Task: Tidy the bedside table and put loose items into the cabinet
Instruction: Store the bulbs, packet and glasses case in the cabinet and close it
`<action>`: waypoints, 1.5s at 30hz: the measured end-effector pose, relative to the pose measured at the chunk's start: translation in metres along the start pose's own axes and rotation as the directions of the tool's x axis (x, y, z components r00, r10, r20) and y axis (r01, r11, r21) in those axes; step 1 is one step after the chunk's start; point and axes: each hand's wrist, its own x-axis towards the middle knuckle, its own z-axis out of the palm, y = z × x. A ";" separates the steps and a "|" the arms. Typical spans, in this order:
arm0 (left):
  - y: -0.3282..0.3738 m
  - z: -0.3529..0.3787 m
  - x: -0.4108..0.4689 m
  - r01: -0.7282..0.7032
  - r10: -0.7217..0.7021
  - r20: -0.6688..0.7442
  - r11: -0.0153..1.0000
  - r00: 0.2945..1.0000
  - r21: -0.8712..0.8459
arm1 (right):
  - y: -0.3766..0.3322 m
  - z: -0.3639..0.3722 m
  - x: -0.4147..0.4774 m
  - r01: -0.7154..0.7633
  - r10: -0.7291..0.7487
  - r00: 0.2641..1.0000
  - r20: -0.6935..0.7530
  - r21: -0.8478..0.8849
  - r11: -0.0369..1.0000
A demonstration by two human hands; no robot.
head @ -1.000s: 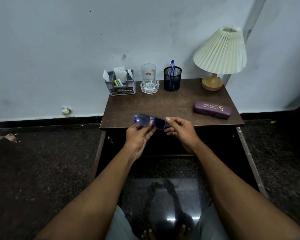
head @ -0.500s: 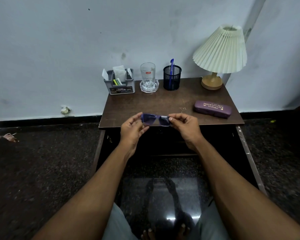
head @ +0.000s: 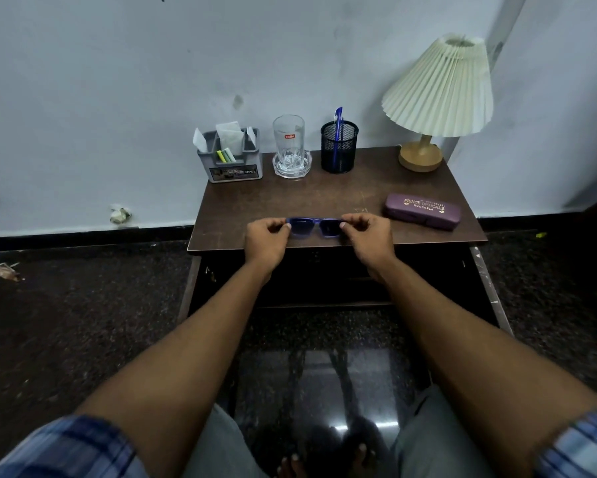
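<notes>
Pinching sunglasses point(head: 315, 228) — left hand point(head: 265, 240), right hand point(head: 369, 236) — over the table's point(head: 341, 194) front edge.

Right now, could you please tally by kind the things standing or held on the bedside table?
Sunglasses: 1
Glasses case: 1
Lamp: 1
Mesh pen cup: 1
Drinking glass: 1
Grey desk organiser: 1
Total: 6

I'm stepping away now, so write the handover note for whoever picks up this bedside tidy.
Left hand and right hand: each pinches one end of the blue sunglasses, held over the front edge of the bedside table.
Purple glasses case lies shut at the right.
Organizer, glass, pen holder and lamp line the back.
Done: nothing stowed that I can see.
Left: stow the sunglasses and the case.
</notes>
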 end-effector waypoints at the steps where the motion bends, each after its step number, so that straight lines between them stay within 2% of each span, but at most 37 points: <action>1: 0.001 0.001 0.004 0.009 -0.009 -0.012 1.000 1.000 0.008 | 0.000 0.002 0.006 0.008 -0.008 1.000 -0.010 -0.027 1.000; 8: 0.005 0.007 0.019 0.151 -0.161 -0.088 0.983 0.983 -0.106 | -0.004 0.016 0.027 0.033 -0.033 0.999 -0.008 -0.095 0.995; 17: 0.005 0.011 0.012 0.178 -0.195 -0.118 0.974 0.974 -0.140 | -0.006 0.012 0.024 0.042 -0.044 0.999 -0.008 -0.105 0.994; 23: 0.006 0.005 -0.008 0.192 -0.206 -0.090 0.971 0.974 -0.144 | -0.006 0.007 0.008 0.015 -0.011 0.998 0.060 -0.071 0.997; 28: 0.011 0.005 -0.029 0.161 -0.166 -0.025 0.976 0.986 -0.144 | -0.005 -0.010 -0.013 0.035 -0.024 0.995 0.094 -0.117 0.993; 31: 0.017 0.008 -0.041 0.127 -0.126 0.012 0.991 0.992 -0.051 | -0.006 -0.023 -0.024 0.066 -0.043 0.991 0.127 -0.184 0.981; 34: 0.024 0.014 -0.054 -0.046 0.046 0.004 0.992 0.999 0.114 | -0.009 -0.040 -0.030 0.125 -0.085 0.985 0.151 -0.282 0.951; 37: 0.036 0.031 -0.069 -0.246 0.243 0.043 0.965 0.969 0.093 | -0.013 -0.066 -0.030 0.201 -0.165 0.978 0.129 -0.350 0.915; 39: 0.047 0.046 -0.074 -0.325 0.320 0.074 0.944 0.944 0.064 | -0.015 -0.085 -0.027 0.255 -0.246 0.966 0.073 -0.395 0.883; 42: 0.063 0.074 -0.074 -0.307 0.304 0.142 0.952 0.942 -0.002 | -0.017 -0.115 -0.017 0.283 -0.328 0.945 -0.005 -0.497 0.821; 45: 0.071 0.101 -0.067 -0.251 0.254 0.215 0.967 0.943 -0.042 | -0.016 -0.138 -0.003 0.248 -0.339 0.940 -0.017 -0.648 0.720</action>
